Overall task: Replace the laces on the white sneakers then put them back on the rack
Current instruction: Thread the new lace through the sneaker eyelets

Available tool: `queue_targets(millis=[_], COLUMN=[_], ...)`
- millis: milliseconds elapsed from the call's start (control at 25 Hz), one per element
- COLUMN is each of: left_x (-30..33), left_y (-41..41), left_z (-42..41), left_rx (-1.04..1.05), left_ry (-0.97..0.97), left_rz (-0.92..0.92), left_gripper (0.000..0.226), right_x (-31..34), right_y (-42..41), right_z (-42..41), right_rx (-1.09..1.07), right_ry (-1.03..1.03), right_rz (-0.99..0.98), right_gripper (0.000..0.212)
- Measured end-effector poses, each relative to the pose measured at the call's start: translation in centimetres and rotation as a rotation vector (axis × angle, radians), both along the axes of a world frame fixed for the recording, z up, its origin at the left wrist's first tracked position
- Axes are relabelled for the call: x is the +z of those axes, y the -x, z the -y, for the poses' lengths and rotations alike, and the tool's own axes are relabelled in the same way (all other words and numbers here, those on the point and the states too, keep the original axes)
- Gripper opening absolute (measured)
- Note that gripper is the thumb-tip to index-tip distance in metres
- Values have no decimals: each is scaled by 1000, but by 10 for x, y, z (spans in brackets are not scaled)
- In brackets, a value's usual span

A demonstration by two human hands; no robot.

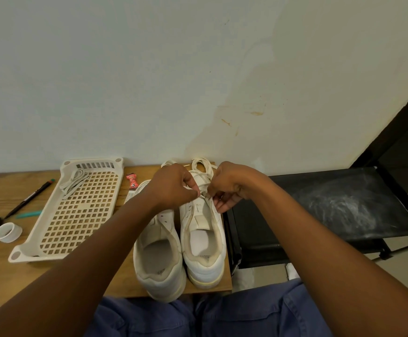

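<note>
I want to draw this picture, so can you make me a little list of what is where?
left hand: pinches white lace on right-side white leather sneaker
right hand: pinches same lace
left-side white leather sneaker: unlaced, beside it
cream perforated plastic tray: holds loose pale laces
wooden table: under everything
black shoe rack: right of table

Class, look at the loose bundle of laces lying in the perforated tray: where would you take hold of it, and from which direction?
Pinch the lace bundle around its gathered middle, coming straight down from above. It lies flat in the tray's far corner near the raised rim, so a sideways approach would hit the wall. Both hands are busy at the right sneaker.
</note>
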State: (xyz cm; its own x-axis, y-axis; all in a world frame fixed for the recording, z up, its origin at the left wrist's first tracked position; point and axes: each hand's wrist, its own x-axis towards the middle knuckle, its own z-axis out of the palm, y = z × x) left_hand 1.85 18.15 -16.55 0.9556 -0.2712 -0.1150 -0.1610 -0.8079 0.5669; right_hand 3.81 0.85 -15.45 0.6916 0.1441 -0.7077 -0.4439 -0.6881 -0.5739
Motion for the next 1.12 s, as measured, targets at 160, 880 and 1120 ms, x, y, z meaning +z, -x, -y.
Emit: queue_targets(millis=[160, 880, 1120], left_x=[-2, -7, -9], left_y=[2, 4, 6], left_z=[5, 12, 14], left_rx=[31, 103, 66], left_ry=[-35, -135, -124], left_rz=[27, 6, 34], left_gripper=[7, 12, 11], right_x=[-1, 2, 0], right_y=[-1, 2, 2], right_z=[1, 1, 2], right_rx=[-3, -6, -10], right_ry=[-10, -17, -8], right_rz=[6, 1, 22], right_gripper=[22, 21, 18])
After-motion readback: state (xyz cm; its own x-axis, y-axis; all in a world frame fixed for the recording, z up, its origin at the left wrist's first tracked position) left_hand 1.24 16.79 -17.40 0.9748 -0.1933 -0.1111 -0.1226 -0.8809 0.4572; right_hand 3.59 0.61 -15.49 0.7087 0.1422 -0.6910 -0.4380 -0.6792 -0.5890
